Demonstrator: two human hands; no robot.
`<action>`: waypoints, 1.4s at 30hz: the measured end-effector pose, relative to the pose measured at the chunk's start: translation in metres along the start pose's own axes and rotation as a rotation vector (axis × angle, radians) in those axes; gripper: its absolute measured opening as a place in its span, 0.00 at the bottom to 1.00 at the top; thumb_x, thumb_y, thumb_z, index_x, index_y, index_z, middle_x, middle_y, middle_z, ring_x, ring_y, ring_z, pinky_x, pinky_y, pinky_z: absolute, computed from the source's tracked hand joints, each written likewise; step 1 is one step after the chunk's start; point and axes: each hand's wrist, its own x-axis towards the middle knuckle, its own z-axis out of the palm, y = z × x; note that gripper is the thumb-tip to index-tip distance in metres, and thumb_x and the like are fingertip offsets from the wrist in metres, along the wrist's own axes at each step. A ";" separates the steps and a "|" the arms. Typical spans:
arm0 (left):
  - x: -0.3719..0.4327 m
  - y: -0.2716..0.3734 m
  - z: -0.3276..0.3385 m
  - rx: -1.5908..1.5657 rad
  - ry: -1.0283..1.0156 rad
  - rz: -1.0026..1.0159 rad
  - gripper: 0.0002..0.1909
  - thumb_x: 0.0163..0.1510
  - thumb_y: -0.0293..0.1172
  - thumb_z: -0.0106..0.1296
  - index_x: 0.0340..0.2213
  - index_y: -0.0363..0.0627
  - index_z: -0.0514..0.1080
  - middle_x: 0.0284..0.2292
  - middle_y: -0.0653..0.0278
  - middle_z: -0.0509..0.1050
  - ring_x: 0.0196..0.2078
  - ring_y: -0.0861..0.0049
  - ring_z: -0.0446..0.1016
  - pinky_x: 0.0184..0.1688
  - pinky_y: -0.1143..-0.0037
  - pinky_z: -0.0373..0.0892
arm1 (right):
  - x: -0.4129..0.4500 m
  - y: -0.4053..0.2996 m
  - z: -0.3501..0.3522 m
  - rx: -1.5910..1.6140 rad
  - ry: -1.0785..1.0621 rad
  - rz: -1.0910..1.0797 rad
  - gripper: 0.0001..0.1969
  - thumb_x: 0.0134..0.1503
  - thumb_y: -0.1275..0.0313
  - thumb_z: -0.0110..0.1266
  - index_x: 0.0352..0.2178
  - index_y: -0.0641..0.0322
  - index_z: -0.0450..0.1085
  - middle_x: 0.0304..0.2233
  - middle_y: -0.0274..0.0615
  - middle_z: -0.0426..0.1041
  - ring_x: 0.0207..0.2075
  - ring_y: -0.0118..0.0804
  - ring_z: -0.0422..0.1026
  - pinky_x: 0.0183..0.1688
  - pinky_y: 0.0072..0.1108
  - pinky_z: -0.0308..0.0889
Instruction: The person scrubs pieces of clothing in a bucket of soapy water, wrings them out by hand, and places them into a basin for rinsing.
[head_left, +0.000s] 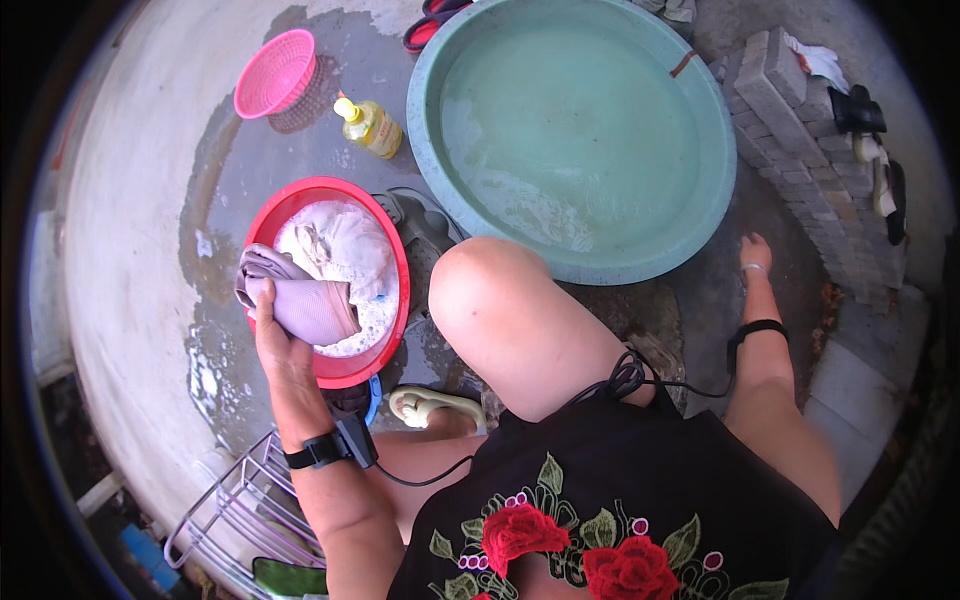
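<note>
My left hand holds a folded mauve cloth, thumb on top, over the left side of a red plastic basin. Inside the basin a white cloth lies in sudsy water. Away to the right, my right hand hangs low over the wet floor beside a stack of bricks. It wears a pale bracelet; whether it touches anything cannot be told. A large green plastic tub of water stands ahead. A yellow pump bottle is between the tub and a pink plastic basket.
Grey bricks at the right carry shoes and a white cloth. A metal rack stands at lower left. A dark grey object lies between basin and tub. Red-lined footwear sits behind the tub. A cable runs between my wrist straps.
</note>
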 end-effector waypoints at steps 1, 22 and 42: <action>0.003 -0.004 0.002 -0.012 -0.005 -0.015 0.26 0.51 0.35 0.51 0.50 0.39 0.59 0.45 0.56 0.67 0.47 0.64 0.68 0.51 0.66 0.64 | 0.016 -0.013 0.016 0.451 -0.194 0.054 0.22 0.53 0.65 0.51 0.48 0.64 0.63 0.41 0.46 0.71 0.40 0.42 0.71 0.40 0.29 0.67; -0.019 0.002 -0.028 -0.003 0.140 -0.033 0.27 0.53 0.36 0.49 0.52 0.39 0.56 0.49 0.57 0.65 0.50 0.66 0.65 0.54 0.67 0.61 | -0.056 -0.373 0.268 1.070 -1.083 0.262 0.12 0.57 0.71 0.42 0.35 0.75 0.64 0.35 0.52 0.69 0.36 0.43 0.70 0.39 0.30 0.70; -0.018 0.005 -0.014 -0.077 0.157 0.005 0.28 0.52 0.38 0.50 0.51 0.38 0.57 0.48 0.54 0.65 0.49 0.62 0.66 0.53 0.65 0.61 | -0.190 -0.583 0.204 1.362 -1.436 -0.489 0.23 0.58 0.65 0.44 0.53 0.64 0.55 0.56 0.47 0.55 0.57 0.44 0.54 0.53 0.39 0.55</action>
